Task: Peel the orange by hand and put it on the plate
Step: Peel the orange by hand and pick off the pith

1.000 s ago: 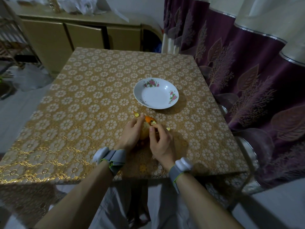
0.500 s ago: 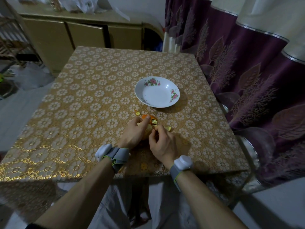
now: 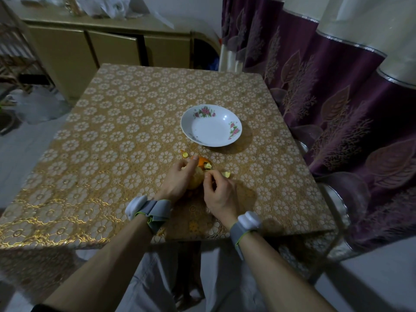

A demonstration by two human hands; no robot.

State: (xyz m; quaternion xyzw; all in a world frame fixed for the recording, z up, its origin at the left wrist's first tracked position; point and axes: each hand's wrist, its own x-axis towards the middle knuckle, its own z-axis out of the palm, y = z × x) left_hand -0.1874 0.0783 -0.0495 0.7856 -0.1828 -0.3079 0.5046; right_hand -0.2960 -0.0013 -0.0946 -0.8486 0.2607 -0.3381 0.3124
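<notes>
A partly peeled orange point(image 3: 197, 176) sits between both hands just above the near middle of the table. My left hand point(image 3: 179, 180) grips it from the left, thumb over the top. My right hand point(image 3: 219, 191) pinches a strip of peel point(image 3: 205, 163) at the orange's far side. Much of the fruit is hidden by my fingers. A white plate point(image 3: 195, 118) with pink flowers stands behind the hands, with nothing in it.
Small bits of peel point(image 3: 185, 155) lie on the gold floral tablecloth point(image 3: 112, 154), one point(image 3: 226, 174) by my right hand. A purple curtain point(image 3: 337, 97) hangs close along the table's right side. A low cabinet point(image 3: 112, 48) stands beyond the far edge.
My right fingers have curled in tighter on the peel at the orange's top. The left hand keeps its hold. The view has shifted slightly.
</notes>
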